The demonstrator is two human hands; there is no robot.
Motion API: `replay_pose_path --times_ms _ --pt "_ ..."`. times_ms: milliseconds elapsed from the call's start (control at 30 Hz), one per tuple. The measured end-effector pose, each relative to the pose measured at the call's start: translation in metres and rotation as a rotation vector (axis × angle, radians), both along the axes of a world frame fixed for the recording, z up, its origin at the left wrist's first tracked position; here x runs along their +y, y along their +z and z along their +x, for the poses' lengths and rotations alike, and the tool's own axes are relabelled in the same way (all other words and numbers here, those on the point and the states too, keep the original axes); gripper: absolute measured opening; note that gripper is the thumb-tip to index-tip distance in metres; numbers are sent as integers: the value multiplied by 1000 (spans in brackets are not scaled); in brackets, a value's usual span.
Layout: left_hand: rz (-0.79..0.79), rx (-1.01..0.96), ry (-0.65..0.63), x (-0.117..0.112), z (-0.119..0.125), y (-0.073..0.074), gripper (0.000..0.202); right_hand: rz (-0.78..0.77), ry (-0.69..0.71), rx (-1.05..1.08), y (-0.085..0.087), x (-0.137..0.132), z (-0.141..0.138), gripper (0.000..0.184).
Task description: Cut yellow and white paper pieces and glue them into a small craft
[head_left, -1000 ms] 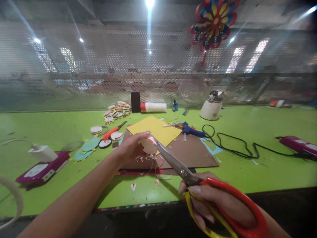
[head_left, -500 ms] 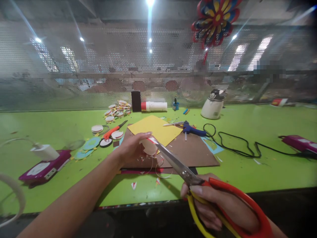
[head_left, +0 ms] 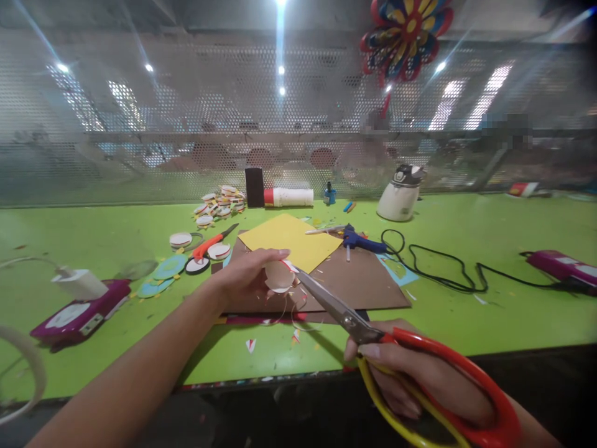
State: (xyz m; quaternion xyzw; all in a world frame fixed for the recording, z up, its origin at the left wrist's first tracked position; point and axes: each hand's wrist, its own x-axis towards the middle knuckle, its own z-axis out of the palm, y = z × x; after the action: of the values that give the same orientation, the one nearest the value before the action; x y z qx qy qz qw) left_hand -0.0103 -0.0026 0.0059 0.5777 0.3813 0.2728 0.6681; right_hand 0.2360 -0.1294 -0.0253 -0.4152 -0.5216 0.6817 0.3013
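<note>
Over the brown board, my left hand (head_left: 249,270) is closed on a small round white paper piece (head_left: 280,278) with a bit of red along its upper edge. My right hand (head_left: 410,373) grips a large pair of scissors (head_left: 347,320) with one red and one yellow handle. Their tips meet the paper piece's upper right edge, next to my left thumb; whether the blades are around the edge I cannot tell. Beneath lie a brown board (head_left: 364,283) and a yellow sheet (head_left: 289,236). Paper scraps (head_left: 250,345) are scattered near the front edge.
A blue glue gun (head_left: 364,241) with a black cord lies right of the yellow sheet. Orange-handled scissors (head_left: 208,246), light-blue discs (head_left: 168,267) and a pile of small round pieces (head_left: 224,202) are on the left. Purple power strips (head_left: 88,314) flank both sides; a white kettle-like container (head_left: 398,198) stands behind.
The scissors' handles have spread a little farther apart, and the paper piece is turned slightly more toward me. The whole view has shifted slightly.
</note>
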Motion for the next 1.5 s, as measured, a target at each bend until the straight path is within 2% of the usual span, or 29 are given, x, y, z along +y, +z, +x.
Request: replay_pose_path --times_ms 67,133,267,367,467,567,667,733,867,967,1033,1067,1167,1233,1300,1367,1400,1500 --pt "24 35 27 0 0 0 34 -59 22 20 0 1 3 30" --pt "38 98 44 2 1 -1 36 -52 17 -8 1 1 6 30" --pt "62 213 64 5 1 -4 36 44 10 -207 8 -3 3 36" --pt "49 228 47 6 1 -4 34 89 -56 -380 18 -9 1 44" --pt "0 156 43 5 -1 -2 35 293 -128 -529 29 -16 4 32" --pt "-16 72 39 5 -2 0 37 525 -61 -639 35 -19 13 24" --pt "-39 16 16 3 -1 -1 37 624 -9 -710 32 -14 24 22" --pt "-42 -37 -16 3 1 -2 37 681 -49 -760 27 -7 28 21" --pt "12 -189 -114 2 2 -6 37 869 -244 -872 21 17 29 24" --pt "60 -278 -150 1 -1 -7 32 922 -325 -1074 19 44 24 30" --pt "79 -304 -166 1 -3 -7 31 885 -285 -1254 15 62 22 33" --pt "87 -314 -176 2 -4 -7 31 889 -223 -1299 13 71 21 36" --pt "113 -342 -181 5 -5 -7 33 947 -86 -1356 8 91 23 38" --pt "138 -352 -153 6 -4 -8 33 1015 -64 -1401 12 97 22 33" --pt "168 -342 -112 5 -2 -8 33 1108 -125 -1371 22 96 17 29" --pt "229 -288 -65 3 0 -8 33 1139 -202 -1156 34 91 5 29" --pt "275 -246 -38 2 1 -8 33 1089 -225 -982 40 88 -3 29" --pt "438 -101 28 0 2 -8 35 934 -130 -631 50 82 -28 30"
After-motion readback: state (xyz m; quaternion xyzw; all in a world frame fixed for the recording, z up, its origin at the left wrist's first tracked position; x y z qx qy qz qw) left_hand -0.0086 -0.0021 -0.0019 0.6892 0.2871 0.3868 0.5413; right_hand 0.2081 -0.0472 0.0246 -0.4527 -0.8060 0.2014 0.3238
